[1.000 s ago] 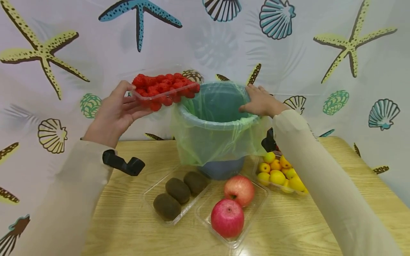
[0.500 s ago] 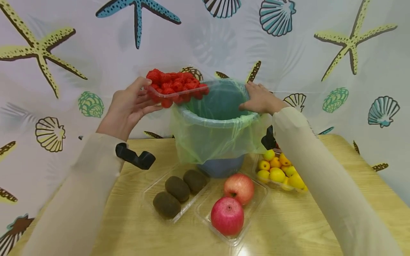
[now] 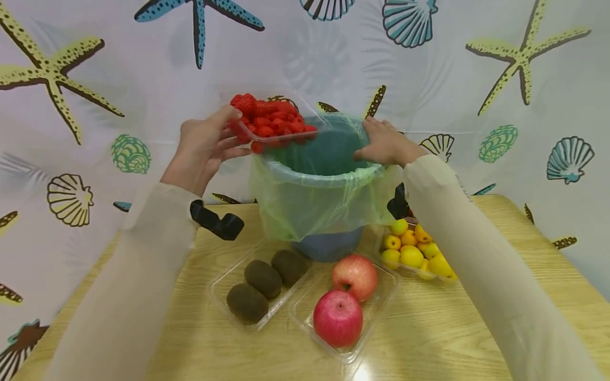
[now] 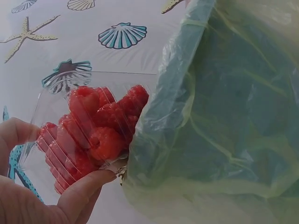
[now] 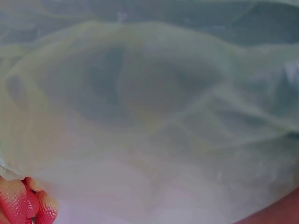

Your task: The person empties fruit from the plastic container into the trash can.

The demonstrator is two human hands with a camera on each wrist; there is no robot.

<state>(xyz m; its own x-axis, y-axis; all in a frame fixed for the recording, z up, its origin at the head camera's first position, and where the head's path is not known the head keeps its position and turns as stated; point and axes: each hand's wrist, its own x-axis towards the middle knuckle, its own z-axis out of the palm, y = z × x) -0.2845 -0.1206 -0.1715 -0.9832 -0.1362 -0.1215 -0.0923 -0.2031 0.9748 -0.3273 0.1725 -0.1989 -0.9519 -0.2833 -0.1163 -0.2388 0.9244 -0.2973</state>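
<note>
In the head view my left hand [image 3: 202, 145] holds a clear plastic tray [image 3: 290, 137] of red raspberries [image 3: 271, 117] by its left end. The thumb is on top and the fingers are beneath. The tray overlaps the left rim of a blue bucket [image 3: 329, 248] lined with a thin yellow-green bag [image 3: 324, 209]. In the left wrist view the raspberries [image 4: 105, 140] show through the tray wall, right beside the liner [image 4: 163, 121]. My right hand [image 3: 388, 145] rests on the bucket's right rim, fingers extended and thumb over the opening.
In front of the bucket lie a clear tray of kiwis [image 3: 263, 278] and a tray of two apples [image 3: 338, 318]. A tray of small yellow fruits [image 3: 411, 256] is partly behind my right sleeve. Strawberries [image 5: 28, 200] show in the right wrist view. A patterned curtain [image 3: 310, 58] hangs behind the table [image 3: 429, 328].
My left hand has carried the raspberry tray rightward, from beside the bucket to over its left rim. My right hand has stayed on the rim.
</note>
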